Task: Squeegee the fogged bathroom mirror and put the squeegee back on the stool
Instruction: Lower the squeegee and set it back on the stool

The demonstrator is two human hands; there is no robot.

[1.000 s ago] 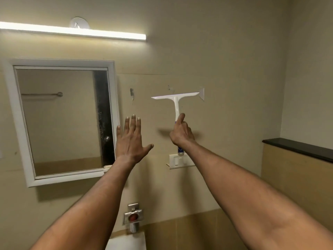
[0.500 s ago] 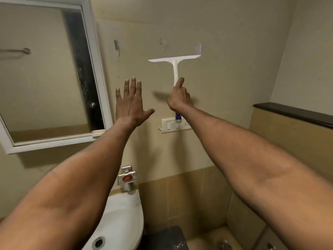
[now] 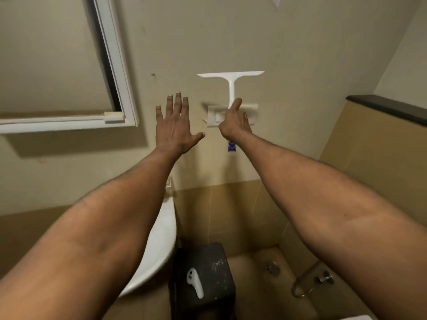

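My right hand [image 3: 235, 122] grips the white squeegee [image 3: 231, 76] by its handle, blade up and level, in front of the beige wall. The handle's blue end sticks out below my fist. My left hand [image 3: 175, 127] is raised beside it, palm to the wall, fingers spread, holding nothing. The white-framed mirror [image 3: 120, 72] is at the upper left, only its lower right part in view. A dark stool [image 3: 215, 266] stands on the floor below, between my arms, with a small white object [image 3: 195, 282] lying on its top.
A white washbasin [image 3: 159, 245] juts out left of the stool. A white switch plate [image 3: 250, 112] sits on the wall behind my right hand. A dark ledge [image 3: 388, 107] tops the tiled half wall at right. A floor drain [image 3: 272, 267] and metal tap [image 3: 309, 279] are at lower right.
The view has tilted down: mirror and wall slid up, the light strip left the frame, and the stool, basin and floor came into view. Both hands kept their poses, the squeegee still held.
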